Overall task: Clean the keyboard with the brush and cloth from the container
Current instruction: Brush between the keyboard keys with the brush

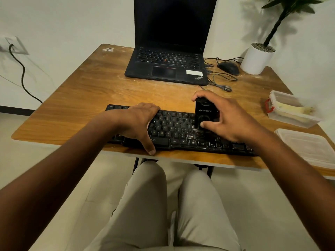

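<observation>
With the left hand (139, 122) flat on the black keyboard (181, 131), which lies at the surface's (76, 98) near edge, and right-hand (224, 116) fingers clamped around the black brush (205, 113) on the keys, hard strokes could shove the keyboard off.

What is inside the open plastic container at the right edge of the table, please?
The container holds something pale yellow, probably the cloth; blur hides its details. Its lid lies nearer, and anything beneath the yellow thing is covered.
</observation>
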The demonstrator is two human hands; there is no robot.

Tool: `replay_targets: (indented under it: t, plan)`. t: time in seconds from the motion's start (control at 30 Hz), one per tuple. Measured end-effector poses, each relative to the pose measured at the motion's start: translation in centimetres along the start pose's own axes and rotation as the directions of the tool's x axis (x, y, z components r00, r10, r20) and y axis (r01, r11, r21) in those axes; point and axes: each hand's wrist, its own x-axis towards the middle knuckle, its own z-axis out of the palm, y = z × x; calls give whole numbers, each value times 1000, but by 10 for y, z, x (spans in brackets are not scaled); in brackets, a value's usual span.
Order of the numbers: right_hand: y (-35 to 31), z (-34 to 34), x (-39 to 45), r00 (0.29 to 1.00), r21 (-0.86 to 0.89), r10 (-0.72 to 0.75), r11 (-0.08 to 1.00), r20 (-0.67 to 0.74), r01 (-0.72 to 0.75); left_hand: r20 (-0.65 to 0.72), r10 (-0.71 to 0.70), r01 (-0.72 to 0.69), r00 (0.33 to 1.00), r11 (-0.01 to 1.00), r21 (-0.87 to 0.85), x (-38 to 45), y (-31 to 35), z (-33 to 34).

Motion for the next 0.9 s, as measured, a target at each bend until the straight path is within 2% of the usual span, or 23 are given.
replay_targets:
  t: [0.1, 0.27, 0.33, 0.4, 0.57, 0.67, 0.73, 0.83, 0.9]
  plan:
    - [-2, -8, 4, 999, -50, -9, 999, -33, 7, -7, -1, 1, 1000, 1000, -11, -1, 1, 0]
    - [-33, 37, 16, 984, 284, -55, 953, -170, 102, 6, -14, 14, 1000, 1000, 0, -1, -1, 1]
    - [-33, 51, 16, 981, 329, -67, 936, -184, 125, 10, -18, 18, 1000, 1000, 0, -1, 0, 1]
    - [-25, 45, 11, 988, 274, -58, 957, -145, 96, 10, -16, 16, 1000, 1000, 3, -1, 0, 0]
    - [-20, 5, 3, 994, -54, -62, 996, 90, 67, -1, -8, 8, 1000, 1000, -8, -1, 0, 0]
    - [-33, 1, 12, 993, -186, -75, 978, 92, 91, -12, -6, 6, 1000, 1000, -1, -2, 0, 0]
    - [-41, 11, 18, 994, -97, -109, 989, -2, 108, -10, -12, 12, 1000, 1000, -8, -2, 0, 0]
    - [-43, 40, 21, 984, 206, -103, 970, -143, 131, -14, -12, 12, 1000, 1000, -26, 0, -1, 1]
    - [-36, 53, 16, 981, 276, -67, 954, -182, 116, -9, -12, 12, 1000, 1000, -22, 0, -1, 1]
